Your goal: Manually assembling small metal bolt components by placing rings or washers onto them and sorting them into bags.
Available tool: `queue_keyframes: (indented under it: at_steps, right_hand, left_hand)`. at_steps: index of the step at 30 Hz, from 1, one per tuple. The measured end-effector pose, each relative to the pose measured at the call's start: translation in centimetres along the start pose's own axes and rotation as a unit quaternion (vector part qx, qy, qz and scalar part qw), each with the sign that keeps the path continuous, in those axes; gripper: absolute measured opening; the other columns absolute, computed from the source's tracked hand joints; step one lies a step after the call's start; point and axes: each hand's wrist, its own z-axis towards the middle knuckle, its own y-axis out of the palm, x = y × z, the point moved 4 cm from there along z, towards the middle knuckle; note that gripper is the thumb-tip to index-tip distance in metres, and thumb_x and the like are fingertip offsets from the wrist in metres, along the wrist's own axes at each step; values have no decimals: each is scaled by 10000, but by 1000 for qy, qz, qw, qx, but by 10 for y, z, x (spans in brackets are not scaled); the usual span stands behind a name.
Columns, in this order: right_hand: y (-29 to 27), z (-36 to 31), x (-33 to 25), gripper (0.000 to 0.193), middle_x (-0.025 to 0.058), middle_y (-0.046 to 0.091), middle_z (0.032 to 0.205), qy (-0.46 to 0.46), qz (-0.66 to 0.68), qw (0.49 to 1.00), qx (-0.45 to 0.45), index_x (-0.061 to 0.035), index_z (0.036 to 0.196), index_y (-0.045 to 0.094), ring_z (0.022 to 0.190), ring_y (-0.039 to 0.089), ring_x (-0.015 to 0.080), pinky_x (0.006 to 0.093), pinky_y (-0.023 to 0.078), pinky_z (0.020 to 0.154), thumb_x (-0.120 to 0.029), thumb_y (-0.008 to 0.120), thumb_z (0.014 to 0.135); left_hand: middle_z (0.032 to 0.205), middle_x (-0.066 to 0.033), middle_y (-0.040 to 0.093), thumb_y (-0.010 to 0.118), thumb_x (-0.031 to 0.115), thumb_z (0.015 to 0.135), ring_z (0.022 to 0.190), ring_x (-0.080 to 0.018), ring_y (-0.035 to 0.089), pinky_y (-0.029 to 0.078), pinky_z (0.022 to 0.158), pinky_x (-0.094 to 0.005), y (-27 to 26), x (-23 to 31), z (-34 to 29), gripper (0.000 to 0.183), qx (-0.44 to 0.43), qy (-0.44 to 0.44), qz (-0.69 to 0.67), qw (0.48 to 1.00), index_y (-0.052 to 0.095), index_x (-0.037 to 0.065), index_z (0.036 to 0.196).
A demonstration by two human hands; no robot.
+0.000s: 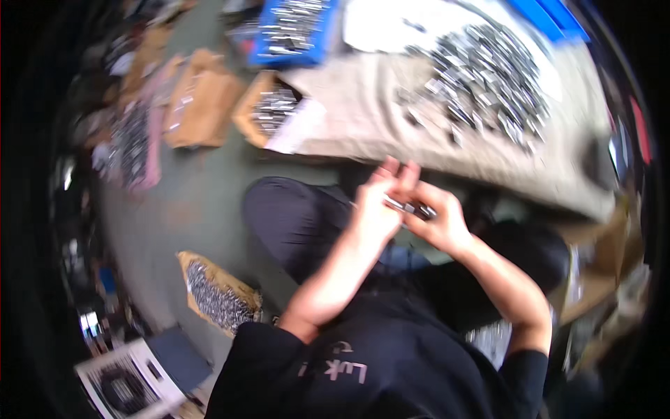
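Evidently a small metal part is being pinched between the left hand and the right hand, just below the heap of metal parts; it is best being kept steady over the lap.

One head-worn fisheye view looks steeply down, close over the lap and table edge.

a heap of metal parts on the cloth-covered table, cardboard boxes and blue crate beside it
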Motion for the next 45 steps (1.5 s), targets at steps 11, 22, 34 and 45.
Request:
queue_keyframes:
  at_steps: [11, 22, 34, 45]
  right_hand:
    - [-49, -23, -21, 400, 102, 529, 718, -138, -318, 937, -54, -45, 981, 580, 585, 551, 242, 309, 441, 509, 70, 619, 600]
    - [-47, -23, -15, 295, 83, 523, 712, -222, -365, 894, -134, -47, 877, 580, 565, 557, 239, 322, 459, 478, 28, 654, 601]
    - [-52, -23, -17, 295, 119, 565, 823, -164, -312, 936, -5, -27, 930, 544, 736, 562, 272, 351, 445, 652, 39, 577, 644]
    - [-56, -14, -29, 182, 26, 576, 764, -157, -419, 894, 9, -90, 793, 606, 800, 517, 223, 383, 329, 820, -81, 659, 619]
  left_hand:
    - [1083, -176, 479, 340, -71, 815, 997, -242, 516, 445, 889, -325, 18, -88, 33, 351, -25, -38, -114, 992, 389, -24, 1159]
    - [978, -66, 561, 385, -25, 799, 890, -162, 538, 441, 771, -286, 5, -93, 29, 331, -24, -67, 57, 996, 493, 59, 1101]
    - [1026, -76, 578, 418, 412, 861, 935, -185, 538, 409, 848, -362, 30, -119, 6, 431, -269, -224, -134, 927, 537, 89, 1121]
    - [964, -61, 575, 525, 388, 822, 922, -178, 537, 415, 843, -327, 25, -127, 15, 340, -217, -234, -152, 935, 535, 86, 977]
